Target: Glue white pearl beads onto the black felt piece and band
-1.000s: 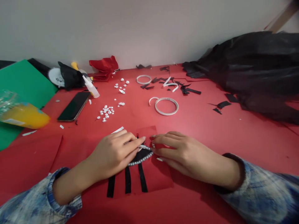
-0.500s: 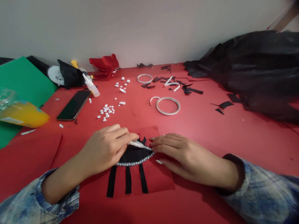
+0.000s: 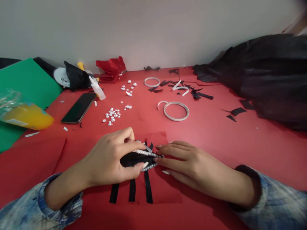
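Note:
A red paper square (image 3: 163, 188) lies in front of me with a black eye shape (image 3: 134, 158) and three black strips (image 3: 130, 191) below it. A string of small pearls (image 3: 147, 153) runs along the eye's edges. My left hand (image 3: 112, 161) pinches the upper pearl string between thumb and fingers and covers much of the eye. My right hand (image 3: 189, 163) lies flat on the paper with its fingertips pressing the pearl string at the eye's right corner.
Loose pearl beads (image 3: 112, 113), a phone (image 3: 79, 108), a glue bottle (image 3: 97, 88), two white tape rings (image 3: 176, 111), black paper scraps (image 3: 201, 95), crumpled red paper (image 3: 111, 68), a yellow packet (image 3: 26, 116), green sheet (image 3: 26, 81) and black cloth (image 3: 268, 73) lie around the red table.
My left hand has shifted right and down over the eye shape, thumb now under the pearl string. The right fingertips moved slightly to meet the string at the corner.

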`<control>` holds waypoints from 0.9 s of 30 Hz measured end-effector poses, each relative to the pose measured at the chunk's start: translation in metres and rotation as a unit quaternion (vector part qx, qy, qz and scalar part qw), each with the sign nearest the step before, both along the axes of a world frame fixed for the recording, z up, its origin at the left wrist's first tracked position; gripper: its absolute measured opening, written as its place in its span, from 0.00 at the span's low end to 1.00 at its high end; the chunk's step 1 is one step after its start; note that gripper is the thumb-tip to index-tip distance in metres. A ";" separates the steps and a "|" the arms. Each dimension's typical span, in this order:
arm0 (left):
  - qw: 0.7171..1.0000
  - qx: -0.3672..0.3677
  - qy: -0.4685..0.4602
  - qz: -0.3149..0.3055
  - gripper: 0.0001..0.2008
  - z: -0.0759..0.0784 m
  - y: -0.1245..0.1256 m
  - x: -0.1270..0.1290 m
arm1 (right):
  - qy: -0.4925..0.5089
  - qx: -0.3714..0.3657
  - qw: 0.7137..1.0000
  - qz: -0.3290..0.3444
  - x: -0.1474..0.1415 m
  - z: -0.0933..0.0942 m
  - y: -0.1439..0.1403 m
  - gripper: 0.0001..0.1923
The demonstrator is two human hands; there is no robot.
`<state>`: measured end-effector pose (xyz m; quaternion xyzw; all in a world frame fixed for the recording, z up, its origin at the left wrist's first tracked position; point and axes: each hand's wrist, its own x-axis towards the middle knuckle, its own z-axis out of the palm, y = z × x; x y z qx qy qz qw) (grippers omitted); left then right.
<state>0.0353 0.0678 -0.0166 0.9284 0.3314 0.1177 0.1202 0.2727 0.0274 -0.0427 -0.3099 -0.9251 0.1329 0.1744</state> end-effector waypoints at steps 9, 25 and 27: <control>0.996 -0.074 -0.058 -0.002 0.06 -0.005 0.002 0.007 | 0.005 -0.012 1.000 -0.003 -0.001 0.001 0.001 0.14; 0.991 -0.046 -0.058 -0.112 0.09 -0.018 0.014 0.011 | 0.008 -0.035 0.999 0.013 0.000 -0.001 0.001 0.14; 0.989 -0.077 -0.069 -0.109 0.09 -0.017 0.013 0.010 | 0.009 -0.038 0.999 0.012 0.000 -0.001 0.001 0.15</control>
